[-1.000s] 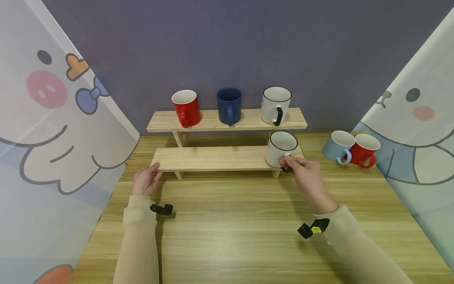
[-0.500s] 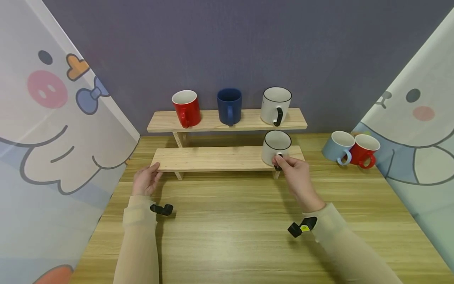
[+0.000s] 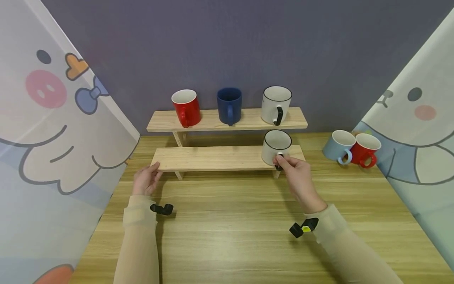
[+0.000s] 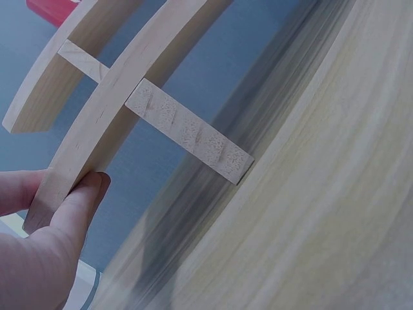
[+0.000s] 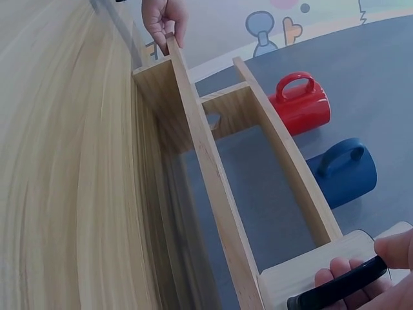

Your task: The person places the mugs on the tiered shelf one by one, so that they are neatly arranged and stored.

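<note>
1. The white mug (image 3: 269,152) with the black rim stands upright right of the picture's centre, at the right end of the lower shelf (image 3: 213,158), its black handle (image 5: 339,284) towards the viewer.
2. The right grip (image 3: 298,175) is closed to a pinch on that handle, the thumb against it and fingers curled behind, as the right wrist view shows.
3. The left grip (image 3: 144,179), left of centre, pinches the left end of the lower shelf between thumb and fingers.
4. I judge the mug stiff, moderate in weight, smooth and probably breakable (ceramic or enamel, I cannot tell which). The handle seems the best hold, with the wall below the rim as a second choice. The shelf looks light and rigid, best held by its ends.
5. As for containers, the white mug's mouth shows pale inner wall; I cannot make out its bottom clearly enough to judge any contents.
6. Along the upper shelf (image 3: 251,118), at upper centre, stand a red mug (image 3: 191,111), a blue mug (image 3: 224,106) and a second white mug (image 3: 270,108). Pale lining shows in the red and white ones; the blue one's inside is dark.
7. At right, a light blue mug (image 3: 332,148) and another red mug (image 3: 359,151) stand close together on the bench (image 3: 227,225), mouths up, both pale inside.
</note>
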### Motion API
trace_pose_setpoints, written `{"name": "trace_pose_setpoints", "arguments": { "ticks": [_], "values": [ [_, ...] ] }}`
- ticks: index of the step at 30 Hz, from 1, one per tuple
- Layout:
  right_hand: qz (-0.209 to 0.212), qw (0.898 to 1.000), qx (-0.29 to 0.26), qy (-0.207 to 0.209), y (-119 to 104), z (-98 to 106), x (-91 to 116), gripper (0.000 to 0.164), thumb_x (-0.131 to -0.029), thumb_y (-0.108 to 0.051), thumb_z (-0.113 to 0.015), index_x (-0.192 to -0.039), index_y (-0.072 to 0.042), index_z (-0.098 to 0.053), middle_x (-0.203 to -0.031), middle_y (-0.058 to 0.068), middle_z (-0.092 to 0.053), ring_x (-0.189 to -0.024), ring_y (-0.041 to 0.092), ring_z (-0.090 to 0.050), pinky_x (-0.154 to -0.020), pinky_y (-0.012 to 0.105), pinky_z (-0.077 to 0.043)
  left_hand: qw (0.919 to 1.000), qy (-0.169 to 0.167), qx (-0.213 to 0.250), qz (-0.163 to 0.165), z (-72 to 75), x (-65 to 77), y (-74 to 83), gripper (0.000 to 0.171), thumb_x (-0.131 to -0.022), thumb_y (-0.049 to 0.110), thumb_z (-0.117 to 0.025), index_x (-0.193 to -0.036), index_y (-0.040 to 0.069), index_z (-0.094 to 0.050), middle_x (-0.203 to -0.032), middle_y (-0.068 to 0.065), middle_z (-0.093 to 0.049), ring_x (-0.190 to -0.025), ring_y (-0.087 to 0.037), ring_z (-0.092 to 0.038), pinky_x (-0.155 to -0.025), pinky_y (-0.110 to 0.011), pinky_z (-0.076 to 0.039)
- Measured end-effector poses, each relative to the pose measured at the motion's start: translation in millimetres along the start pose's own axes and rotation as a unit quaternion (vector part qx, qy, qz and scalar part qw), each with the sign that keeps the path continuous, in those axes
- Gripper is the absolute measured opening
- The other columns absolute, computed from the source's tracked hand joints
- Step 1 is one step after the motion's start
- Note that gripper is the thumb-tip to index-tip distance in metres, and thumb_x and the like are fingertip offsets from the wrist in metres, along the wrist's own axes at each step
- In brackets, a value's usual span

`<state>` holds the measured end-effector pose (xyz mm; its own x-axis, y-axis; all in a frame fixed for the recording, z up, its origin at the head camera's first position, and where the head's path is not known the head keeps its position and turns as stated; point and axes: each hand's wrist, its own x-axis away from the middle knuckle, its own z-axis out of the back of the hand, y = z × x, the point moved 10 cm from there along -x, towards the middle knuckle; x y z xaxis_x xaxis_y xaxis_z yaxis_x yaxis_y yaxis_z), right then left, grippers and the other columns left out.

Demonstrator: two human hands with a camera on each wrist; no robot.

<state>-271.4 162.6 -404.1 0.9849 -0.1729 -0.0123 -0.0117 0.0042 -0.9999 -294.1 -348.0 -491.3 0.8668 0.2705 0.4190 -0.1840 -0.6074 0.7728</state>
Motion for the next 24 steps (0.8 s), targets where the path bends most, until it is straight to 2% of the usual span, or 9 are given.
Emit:
{"name": "trace_pose_setpoints", "arguments": {
  "ticks": [5, 12, 18, 24],
  "values": [
    [-0.001, 1.0, -0.005, -0.004, 1, 0, -1, 0.038, -0.102, -0.02, -0.067, -0.114, 0.016, -0.068, -0.102, 0.011, -0.074, -0.104, 0.018, -0.065, -0.093, 0.028, -0.054, 1.0, 0.005, 0.001, 0.004, 1.1, -0.3, 0.6, 0.034, -0.098, 0.001, -0.068, -0.124, -0.001, -0.046, -0.088, -0.007, -0.068, -0.073, -0.011, -0.068, -0.075, -0.015, -0.057],
    [-0.017, 0.999, 0.015, -0.029, 7, 7, -1, 0.051, -0.099, -0.033, -0.071, -0.122, 0.012, -0.065, -0.108, 0.005, -0.071, -0.107, 0.016, -0.06, -0.095, 0.027, -0.053, 1.0, 0.005, 0.001, 0.006, -0.9, 0.9, 0.3, 0.03, -0.098, 0.002, -0.068, -0.122, -0.001, -0.049, -0.087, -0.007, -0.069, -0.074, -0.011, -0.069, -0.076, -0.016, -0.057],
    [-0.024, 0.999, 0.029, -0.031, 9, 26, -3, 0.053, -0.1, -0.033, -0.07, -0.126, 0.012, -0.061, -0.107, -0.002, -0.069, -0.103, 0.017, -0.061, -0.089, 0.022, -0.053, 1.0, -0.001, -0.002, 0.006, -1.7, 0.2, -0.2, 0.028, -0.099, 0.002, -0.068, -0.12, -0.001, -0.05, -0.086, -0.007, -0.069, -0.072, -0.011, -0.068, -0.074, -0.015, -0.057],
    [-0.005, 0.999, 0.046, -0.021, -4, 50, -6, 0.054, -0.101, -0.033, -0.069, -0.128, 0.012, -0.059, -0.108, -0.001, -0.072, -0.106, 0.014, -0.061, -0.087, 0.017, -0.051, 1.0, -0.001, -0.002, 0.008, -1.1, 0.3, -1.1, 0.032, -0.099, 0.002, -0.068, -0.124, 0.0, -0.048, -0.086, -0.007, -0.069, -0.069, -0.011, -0.066, -0.069, -0.015, -0.058]
  ]
}}
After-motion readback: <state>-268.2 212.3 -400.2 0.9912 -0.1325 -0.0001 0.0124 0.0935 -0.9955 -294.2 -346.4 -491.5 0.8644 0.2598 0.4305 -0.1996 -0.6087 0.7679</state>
